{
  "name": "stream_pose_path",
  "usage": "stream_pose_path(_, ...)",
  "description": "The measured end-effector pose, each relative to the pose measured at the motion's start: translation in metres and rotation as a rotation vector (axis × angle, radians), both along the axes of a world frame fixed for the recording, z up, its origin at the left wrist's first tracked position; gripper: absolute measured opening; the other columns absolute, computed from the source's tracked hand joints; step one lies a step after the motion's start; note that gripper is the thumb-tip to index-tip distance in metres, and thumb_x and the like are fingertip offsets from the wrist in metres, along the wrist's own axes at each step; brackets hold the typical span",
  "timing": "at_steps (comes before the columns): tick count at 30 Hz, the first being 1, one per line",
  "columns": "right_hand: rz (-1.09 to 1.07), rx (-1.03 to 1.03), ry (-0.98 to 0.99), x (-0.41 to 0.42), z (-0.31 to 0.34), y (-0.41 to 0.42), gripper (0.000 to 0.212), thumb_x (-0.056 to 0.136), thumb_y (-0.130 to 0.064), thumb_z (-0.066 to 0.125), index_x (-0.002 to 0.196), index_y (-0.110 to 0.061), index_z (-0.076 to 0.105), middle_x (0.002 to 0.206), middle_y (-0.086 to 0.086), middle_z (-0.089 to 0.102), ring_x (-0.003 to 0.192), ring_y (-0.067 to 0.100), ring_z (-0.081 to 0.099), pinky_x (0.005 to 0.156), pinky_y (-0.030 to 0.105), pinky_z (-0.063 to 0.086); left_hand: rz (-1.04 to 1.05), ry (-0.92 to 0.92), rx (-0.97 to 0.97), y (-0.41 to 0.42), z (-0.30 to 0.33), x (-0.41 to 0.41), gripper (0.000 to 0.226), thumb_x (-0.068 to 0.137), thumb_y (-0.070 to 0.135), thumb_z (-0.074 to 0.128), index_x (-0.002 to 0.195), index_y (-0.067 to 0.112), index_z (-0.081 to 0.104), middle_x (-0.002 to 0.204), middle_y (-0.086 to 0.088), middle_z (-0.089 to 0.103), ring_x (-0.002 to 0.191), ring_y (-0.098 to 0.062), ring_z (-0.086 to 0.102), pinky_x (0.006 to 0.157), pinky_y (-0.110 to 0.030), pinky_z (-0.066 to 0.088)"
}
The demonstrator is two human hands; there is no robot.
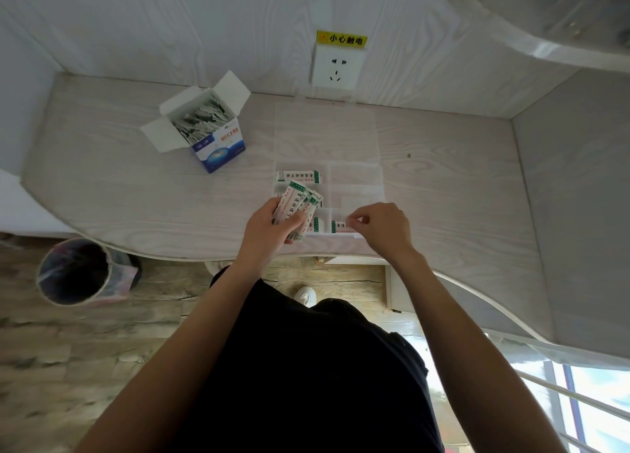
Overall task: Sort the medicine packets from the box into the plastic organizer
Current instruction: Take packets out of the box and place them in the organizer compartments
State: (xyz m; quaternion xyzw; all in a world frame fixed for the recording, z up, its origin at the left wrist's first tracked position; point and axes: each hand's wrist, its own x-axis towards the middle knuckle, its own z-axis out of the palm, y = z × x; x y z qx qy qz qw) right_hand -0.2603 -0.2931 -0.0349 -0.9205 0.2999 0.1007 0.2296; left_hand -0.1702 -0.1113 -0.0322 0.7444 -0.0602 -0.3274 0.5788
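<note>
A clear plastic organizer [354,179] lies on the desk with its lid folded back toward the wall. One white-and-green medicine packet [298,176] lies in its far-left compartment. My left hand [269,227] grips a fanned stack of packets [298,205] over the organizer's left side. My right hand [381,229] pinches a single packet [339,226] down in the near-right compartment. The open blue-and-white box [208,125] stands at the back left with several packets still inside.
A wall socket [335,69] with a yellow warning label sits behind the organizer. The desk's curved front edge [163,253] runs just under my hands. A lined waste bin [76,272] stands on the floor at the left. A grey side panel bounds the desk at the right.
</note>
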Motion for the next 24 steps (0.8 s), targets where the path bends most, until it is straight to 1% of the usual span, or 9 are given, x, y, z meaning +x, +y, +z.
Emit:
stream_pose_path(3,-0.201,0.394,-0.270,-0.004,0.012,0.011,0.022,0.090,-0.036,0.059,0.098,-0.020,0.072,0.079,-0.004,0.070,0.062,0.002,0.061,0.064,0.025,0.052,-0.072,-0.026,0.000,-0.003,0.001,-0.004,0.016,0.088,0.020,0.063,0.103,0.018,0.056,0.093,0.002,0.063,0.081,-0.012,0.064,0.057,-0.020,0.055)
stream_pose_path(5,-0.275,0.691,-0.348,-0.004,0.020,0.022,0.026,0.088,-0.032,0.062,0.109,-0.018,0.065,0.089,0.000,0.069,0.063,0.004,0.064,0.058,0.022,0.053,-0.140,-0.035,0.014,-0.006,0.002,-0.008,0.017,0.087,0.022,0.063,0.103,0.020,0.057,0.095,0.000,0.064,0.082,-0.015,0.065,0.063,-0.026,0.057)
stream_pose_path(7,-0.302,0.813,-0.392,-0.004,0.021,0.028,0.030,0.084,-0.021,0.068,0.113,-0.013,0.063,0.094,0.007,0.069,0.065,0.009,0.066,0.056,0.021,0.053,-0.189,0.000,0.003,-0.011,0.003,-0.012,0.015,0.087,0.021,0.064,0.100,0.024,0.058,0.092,0.004,0.064,0.082,-0.014,0.065,0.064,-0.026,0.056)
stream_pose_path(10,-0.353,0.854,-0.454,-0.007,0.018,0.031,0.028,0.080,-0.013,0.073,0.107,-0.010,0.066,0.095,0.013,0.069,0.067,0.013,0.067,0.059,0.023,0.054,-0.165,0.092,-0.064,-0.015,0.004,-0.014,0.012,0.087,0.018,0.062,0.095,0.026,0.059,0.089,0.004,0.066,0.082,-0.019,0.067,0.058,-0.023,0.055)
stream_pose_path(12,-0.390,0.876,-0.482,-0.011,0.017,0.029,0.028,0.080,-0.013,0.073,0.107,-0.009,0.066,0.096,0.014,0.070,0.070,0.017,0.068,0.064,0.025,0.056,-0.122,0.152,-0.097,-0.015,0.004,-0.013,0.016,0.087,0.016,0.063,0.102,0.018,0.060,0.096,-0.003,0.067,0.084,-0.019,0.067,0.058,-0.023,0.056)
stream_pose_path(15,-0.405,0.874,-0.520,-0.015,0.016,0.029,0.029,0.080,-0.008,0.072,0.108,-0.007,0.065,0.094,0.012,0.070,0.068,0.015,0.067,0.065,0.024,0.056,-0.155,0.076,-0.049,-0.015,0.002,-0.012,0.030,0.085,0.014,0.065,0.113,0.006,0.058,0.101,-0.007,0.066,0.085,-0.019,0.067,0.061,-0.023,0.057)
stream_pose_path(18,-0.382,0.857,-0.528,-0.017,0.016,0.031,0.036,0.081,0.002,0.067,0.114,-0.012,0.062,0.097,0.007,0.068,0.072,0.008,0.067,0.066,0.020,0.054,-0.160,0.005,-0.038,-0.017,0.004,-0.012,0.025,0.085,0.015,0.066,0.109,0.010,0.058,0.097,-0.002,0.065,0.081,-0.012,0.065,0.056,-0.018,0.054)
stream_pose_path(21,-0.375,0.890,-0.551,-0.017,0.016,0.032,0.044,0.081,0.010,0.062,0.119,-0.012,0.058,0.100,0.008,0.068,0.078,0.009,0.066,0.068,0.021,0.054,-0.137,0.038,-0.026,-0.018,0.004,-0.010,0.022,0.087,0.017,0.063,0.107,0.015,0.056,0.098,0.000,0.064,0.082,-0.012,0.065,0.059,-0.020,0.056)
stream_pose_path(24,-0.342,0.879,-0.559,-0.015,0.018,0.031,0.044,0.081,0.012,0.060,0.118,-0.011,0.058,0.098,0.005,0.069,0.080,0.009,0.067,0.067,0.021,0.053,-0.222,0.087,-0.007,-0.019,0.005,-0.008,0.018,0.090,0.021,0.059,0.107,0.015,0.057,0.098,-0.001,0.065,0.081,-0.011,0.063,0.061,-0.019,0.054)
